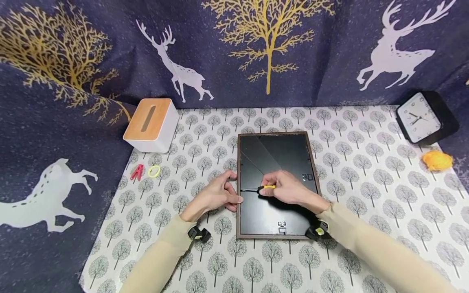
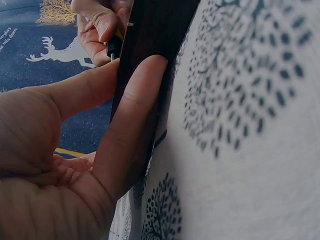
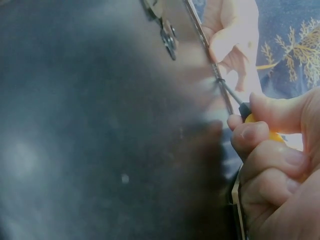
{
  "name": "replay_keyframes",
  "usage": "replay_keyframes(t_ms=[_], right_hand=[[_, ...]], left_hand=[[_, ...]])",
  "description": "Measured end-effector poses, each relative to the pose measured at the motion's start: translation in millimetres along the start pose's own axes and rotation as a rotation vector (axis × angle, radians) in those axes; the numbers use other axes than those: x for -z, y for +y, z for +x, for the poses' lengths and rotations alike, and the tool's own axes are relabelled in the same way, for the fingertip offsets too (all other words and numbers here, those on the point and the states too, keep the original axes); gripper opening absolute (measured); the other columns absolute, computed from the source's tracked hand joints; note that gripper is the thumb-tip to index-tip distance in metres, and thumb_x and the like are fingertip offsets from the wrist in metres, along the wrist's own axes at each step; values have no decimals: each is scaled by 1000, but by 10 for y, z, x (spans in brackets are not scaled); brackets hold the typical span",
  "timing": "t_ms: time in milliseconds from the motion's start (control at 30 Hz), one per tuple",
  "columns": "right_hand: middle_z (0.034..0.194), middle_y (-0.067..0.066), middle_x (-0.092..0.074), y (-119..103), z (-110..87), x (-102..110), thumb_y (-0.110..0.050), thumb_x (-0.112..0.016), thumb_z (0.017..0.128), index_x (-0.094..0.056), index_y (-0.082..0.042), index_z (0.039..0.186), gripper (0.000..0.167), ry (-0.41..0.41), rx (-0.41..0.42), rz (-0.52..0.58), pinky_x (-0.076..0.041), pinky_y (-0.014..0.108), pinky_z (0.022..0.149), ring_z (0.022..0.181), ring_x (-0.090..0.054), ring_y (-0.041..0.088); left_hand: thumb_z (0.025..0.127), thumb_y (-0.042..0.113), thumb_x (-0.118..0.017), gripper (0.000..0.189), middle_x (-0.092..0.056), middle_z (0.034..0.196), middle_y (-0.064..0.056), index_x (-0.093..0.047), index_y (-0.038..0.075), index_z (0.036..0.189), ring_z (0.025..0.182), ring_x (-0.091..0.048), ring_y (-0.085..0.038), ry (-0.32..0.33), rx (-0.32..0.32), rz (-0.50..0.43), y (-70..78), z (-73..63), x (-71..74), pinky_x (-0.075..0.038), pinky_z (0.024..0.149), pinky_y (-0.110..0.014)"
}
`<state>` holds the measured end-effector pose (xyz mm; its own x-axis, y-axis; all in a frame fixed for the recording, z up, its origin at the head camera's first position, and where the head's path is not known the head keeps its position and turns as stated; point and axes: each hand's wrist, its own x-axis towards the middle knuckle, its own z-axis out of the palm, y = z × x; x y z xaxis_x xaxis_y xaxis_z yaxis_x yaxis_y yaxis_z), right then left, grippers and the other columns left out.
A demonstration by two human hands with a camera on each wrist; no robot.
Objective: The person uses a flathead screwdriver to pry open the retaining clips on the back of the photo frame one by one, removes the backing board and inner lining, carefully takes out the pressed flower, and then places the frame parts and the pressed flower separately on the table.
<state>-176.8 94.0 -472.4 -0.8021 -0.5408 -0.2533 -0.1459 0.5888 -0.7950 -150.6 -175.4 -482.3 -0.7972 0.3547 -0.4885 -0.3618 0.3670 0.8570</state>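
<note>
A picture frame (image 1: pixel 275 150) lies face down on the table, its black back panel up, with metal hangers (image 1: pixel 281 228) along two sides. My right hand (image 1: pixel 283 186) grips a small screwdriver (image 3: pixel 231 92) by its yellow and black handle over the panel. The screwdriver's shaft points left, its tip at the frame's left rim. At that same rim, my left hand (image 1: pixel 220 193) holds the edge, with one finger (image 2: pixel 127 117) laid along the outer side. Whatever the tip touches at the rim is too small to tell.
To the left stand a tissue box (image 1: pixel 163 122) with a wooden lid, a red clip (image 1: pixel 137 172) and a pale yellow ring (image 1: pixel 154 171). A black clock (image 1: pixel 419 118) and a yellow-orange bundle (image 1: pixel 437 160) are on the right. A patterned curtain (image 1: pixel 234 53) hangs behind the table.
</note>
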Motion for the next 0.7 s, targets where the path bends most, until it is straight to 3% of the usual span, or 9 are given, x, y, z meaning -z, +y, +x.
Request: replay_keyframes(t_ms=[367,700], right_hand=[[79,-2,-75,14,1,-20,-19,-80,96,-77,-14,91,8,-19,-4,45,-47,29,74,74,-57,15],[78,-4,-75,-27,6,-23,-22,-80,97,-76,-16,89,11,-13,23,-34,-46,28,72,71,-57,13]], left_hand=[[88,0,-87,81,-70,94,-11,-43,9,156,71,-77,-24,20,21,-41,-20,0,-24,-75,76,-42],[88,-1,-86,80,-70,97,-11,-44,10,156,71,-77,-24,25,30,-47,-20,13,-14,-75,77,-42]])
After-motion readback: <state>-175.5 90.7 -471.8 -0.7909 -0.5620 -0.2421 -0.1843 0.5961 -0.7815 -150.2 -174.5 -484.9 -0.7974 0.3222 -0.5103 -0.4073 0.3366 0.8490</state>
